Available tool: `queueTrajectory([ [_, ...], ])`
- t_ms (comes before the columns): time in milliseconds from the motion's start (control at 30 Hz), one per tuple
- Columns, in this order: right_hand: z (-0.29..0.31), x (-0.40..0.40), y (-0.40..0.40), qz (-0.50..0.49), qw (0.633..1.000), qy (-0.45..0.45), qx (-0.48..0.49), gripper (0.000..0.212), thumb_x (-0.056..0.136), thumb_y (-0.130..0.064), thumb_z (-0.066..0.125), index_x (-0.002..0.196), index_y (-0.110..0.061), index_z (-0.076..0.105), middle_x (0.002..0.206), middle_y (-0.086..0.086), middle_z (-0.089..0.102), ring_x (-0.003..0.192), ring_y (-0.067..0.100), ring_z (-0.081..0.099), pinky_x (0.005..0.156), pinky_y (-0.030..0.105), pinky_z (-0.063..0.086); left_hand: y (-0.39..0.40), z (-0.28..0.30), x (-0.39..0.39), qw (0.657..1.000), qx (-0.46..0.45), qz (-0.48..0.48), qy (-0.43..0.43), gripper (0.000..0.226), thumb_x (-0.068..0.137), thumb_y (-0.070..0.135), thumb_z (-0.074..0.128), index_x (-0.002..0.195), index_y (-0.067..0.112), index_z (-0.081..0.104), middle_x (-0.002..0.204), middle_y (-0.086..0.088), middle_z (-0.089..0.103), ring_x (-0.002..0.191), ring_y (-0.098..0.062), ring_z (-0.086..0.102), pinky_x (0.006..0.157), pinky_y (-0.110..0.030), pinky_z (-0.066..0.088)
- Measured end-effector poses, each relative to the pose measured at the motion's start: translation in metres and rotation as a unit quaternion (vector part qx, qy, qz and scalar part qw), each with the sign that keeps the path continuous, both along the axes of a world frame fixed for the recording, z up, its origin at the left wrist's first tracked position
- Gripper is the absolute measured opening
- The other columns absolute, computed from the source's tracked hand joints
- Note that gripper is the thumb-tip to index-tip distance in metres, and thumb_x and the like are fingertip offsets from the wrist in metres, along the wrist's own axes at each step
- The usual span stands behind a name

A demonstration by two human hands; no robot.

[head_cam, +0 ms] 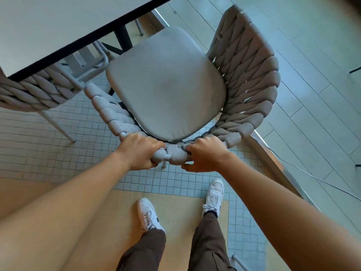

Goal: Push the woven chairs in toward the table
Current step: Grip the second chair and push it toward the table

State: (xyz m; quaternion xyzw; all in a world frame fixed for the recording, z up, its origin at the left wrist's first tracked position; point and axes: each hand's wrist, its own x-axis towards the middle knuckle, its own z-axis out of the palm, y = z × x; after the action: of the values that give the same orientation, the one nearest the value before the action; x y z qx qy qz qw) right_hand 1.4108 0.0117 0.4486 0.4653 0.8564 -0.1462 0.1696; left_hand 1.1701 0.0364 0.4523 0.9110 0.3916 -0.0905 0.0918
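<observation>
Head view: left hand (139,151) and right hand (205,154) have fingers (156,146) wrapped around the woven chair's (252,79) back rim, low centre, likely to steer it squarely; its seat sits just short of the bench (48,26), upper left.

Place: café or dining area
Evidence: woven chairs (252,79) drawn up to a long worktop (58,26); small mosaic floor tiles (39,145)
</observation>
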Motion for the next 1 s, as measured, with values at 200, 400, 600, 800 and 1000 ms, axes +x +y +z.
queueTrajectory([
  [200, 0.020, 0.091, 0.042, 0.075, 0.996, -0.036, -0.035, 0.056, 0.077, -0.074, 0.052, 0.119, -0.037, 0.061, 0.113, -0.016, 0.070, 0.099, 0.017, 0.069, 0.078, 0.034, 0.057, -0.024, 0.006, 0.079, 0.993, -0.059, 0.094, -0.030, 0.081, 0.068, 0.073, 0.064, 0.137, 0.031, 0.058, 0.129, 0.012, 0.066, 0.113, -0.014, 0.064, 0.088, -0.036, 0.053],
  [400, 0.021, 0.159, 0.088, 0.110, 0.990, -0.082, -0.043, 0.071, 0.069, -0.086, 0.048, 0.122, -0.040, 0.061, 0.116, -0.016, 0.070, 0.102, 0.018, 0.069, 0.086, 0.035, 0.056, -0.036, -0.002, 0.173, 0.974, -0.061, 0.217, -0.037, 0.076, 0.071, 0.079, 0.058, 0.131, 0.032, 0.059, 0.117, 0.011, 0.070, 0.102, -0.018, 0.067, 0.079, -0.034, 0.051],
  [600, 0.005, 0.166, 0.096, 0.135, 0.988, -0.073, -0.008, 0.078, 0.063, -0.090, 0.040, 0.119, -0.041, 0.063, 0.104, -0.014, 0.070, 0.092, 0.019, 0.071, 0.074, 0.030, 0.052, -0.028, -0.015, 0.207, 0.959, -0.084, 0.270, 0.013, 0.056, 0.081, 0.064, 0.058, 0.127, 0.033, 0.057, 0.109, 0.005, 0.072, 0.095, -0.025, 0.070, 0.074, -0.036, 0.053],
  [800, -0.003, 0.166, 0.110, 0.154, 0.987, -0.053, 0.006, 0.071, 0.064, -0.083, 0.038, 0.107, -0.034, 0.067, 0.096, -0.011, 0.071, 0.083, 0.021, 0.071, 0.068, 0.029, 0.049, -0.014, -0.020, 0.200, 0.967, -0.090, 0.236, 0.034, 0.048, 0.084, 0.052, 0.059, 0.128, 0.031, 0.058, 0.110, 0.002, 0.073, 0.097, -0.028, 0.071, 0.076, -0.037, 0.053],
  [1000, 0.001, 0.155, 0.118, 0.147, 0.988, -0.048, 0.017, 0.071, 0.060, -0.079, 0.034, 0.100, -0.032, 0.069, 0.091, -0.009, 0.070, 0.080, 0.022, 0.069, 0.070, 0.030, 0.052, -0.004, -0.013, 0.190, 0.967, -0.099, 0.236, 0.013, 0.046, 0.085, 0.050, 0.061, 0.126, 0.029, 0.061, 0.111, 0.005, 0.073, 0.096, -0.025, 0.071, 0.075, -0.037, 0.053],
])
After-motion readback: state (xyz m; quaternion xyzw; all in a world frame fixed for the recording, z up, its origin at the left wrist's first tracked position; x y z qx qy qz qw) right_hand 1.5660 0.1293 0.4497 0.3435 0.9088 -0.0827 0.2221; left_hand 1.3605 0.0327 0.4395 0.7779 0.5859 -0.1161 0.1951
